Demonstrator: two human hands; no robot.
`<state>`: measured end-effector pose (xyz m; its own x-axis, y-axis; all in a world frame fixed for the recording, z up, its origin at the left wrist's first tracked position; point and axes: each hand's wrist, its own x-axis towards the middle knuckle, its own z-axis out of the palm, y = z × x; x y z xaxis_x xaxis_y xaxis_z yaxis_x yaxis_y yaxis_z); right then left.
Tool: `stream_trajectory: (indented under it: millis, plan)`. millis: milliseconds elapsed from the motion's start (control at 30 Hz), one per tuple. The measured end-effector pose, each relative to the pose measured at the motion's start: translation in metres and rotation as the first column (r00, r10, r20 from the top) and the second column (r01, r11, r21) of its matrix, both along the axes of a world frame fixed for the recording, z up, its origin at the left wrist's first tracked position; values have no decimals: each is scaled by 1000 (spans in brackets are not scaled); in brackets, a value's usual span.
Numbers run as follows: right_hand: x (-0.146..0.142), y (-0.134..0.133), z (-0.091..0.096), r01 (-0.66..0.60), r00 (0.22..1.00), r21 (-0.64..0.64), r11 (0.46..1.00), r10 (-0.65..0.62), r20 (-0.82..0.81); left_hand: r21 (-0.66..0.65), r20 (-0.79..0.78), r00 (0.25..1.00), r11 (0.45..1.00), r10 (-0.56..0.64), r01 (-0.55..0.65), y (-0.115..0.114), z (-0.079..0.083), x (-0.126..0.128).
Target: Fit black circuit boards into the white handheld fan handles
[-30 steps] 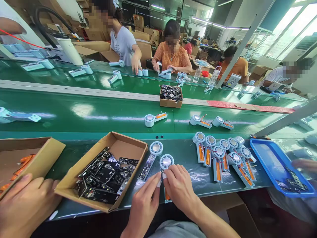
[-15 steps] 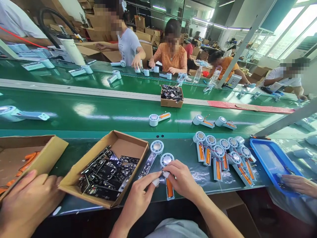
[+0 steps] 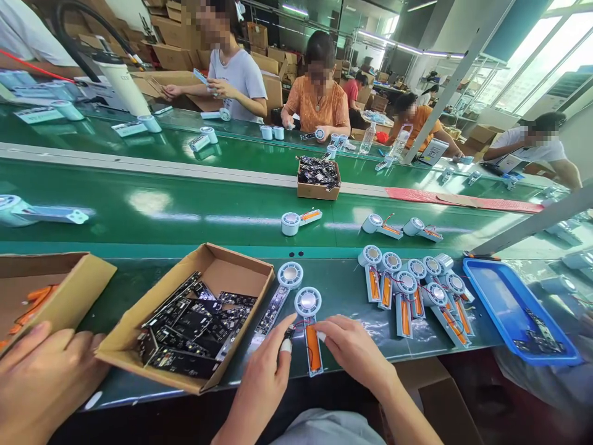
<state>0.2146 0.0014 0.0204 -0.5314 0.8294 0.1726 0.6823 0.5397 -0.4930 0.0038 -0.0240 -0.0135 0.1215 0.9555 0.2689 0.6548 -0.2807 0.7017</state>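
In front of me lies a light blue handheld fan (image 3: 308, 302), its open handle showing an orange battery (image 3: 314, 347) and thin red and dark wires. My left hand (image 3: 265, 371), a white cover on its thumb, pinches a small dark piece that looks like the end of a circuit board (image 3: 290, 332), left of the handle. Closed fingertips of my right hand (image 3: 354, 347) meet at the handle's right edge by the wires; whatever is between them is hidden. Up and to the left is another fan (image 3: 290, 275) with a circuit board (image 3: 272, 309) along its handle.
A cardboard box of circuit boards (image 3: 238, 255) stands left, beside another person's hand (image 3: 55, 377) on a box (image 3: 90, 278) with orange batteries. Several fans (image 3: 406, 283) cluster right, near a blue tray (image 3: 491, 315). Beyond runs a green conveyor (image 3: 222, 210); people work across it.
My hands have moved apart, uncovering the handle and wires. The dark piece stays in my left hand. The other person's hand has left the blue tray, where boards now show.
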Motion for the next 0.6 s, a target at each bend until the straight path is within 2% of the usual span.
stream_trajectory:
  millis: [100, 167, 233, 300, 367, 400, 533, 600]
  plan:
    - [-6, 6, -8, 0, 1000, 222, 975, 5, -22, 23, -61, 997, 999, -47, 48, -1, -1, 1]
    - [-13, 10, -14, 38, 996, 271, 962, -15, -89, 17, -88, 994, 998, -65, 67, -2, -3, -1]
    - [-23, 12, -20, 147, 967, 202, 968, -97, -237, 26, -97, 993, 997, -65, 68, -3, -4, -4]
    - [-34, 12, -24, 268, 879, 7, 963, -241, -412, 35, -103, 992, 997, -70, 74, -4, -4, -6]
    - [-41, 11, -26, 306, 779, -194, 932, -362, -512, 46, -115, 991, 996, -73, 79, -3, -3, -7]
    - [-43, 11, -26, 285, 755, -249, 926, -376, -538, 55, -118, 991, 996, -65, 72, -3, -2, -8]
    - [-39, 9, -22, 149, 772, -238, 960, -263, -578, 109, -71, 996, 993, 60, -52, -2, 0, -9]
    - [-35, 8, -21, 131, 790, -239, 962, -247, -561, 113, -40, 994, 989, 102, -97, -2, -1, -9]
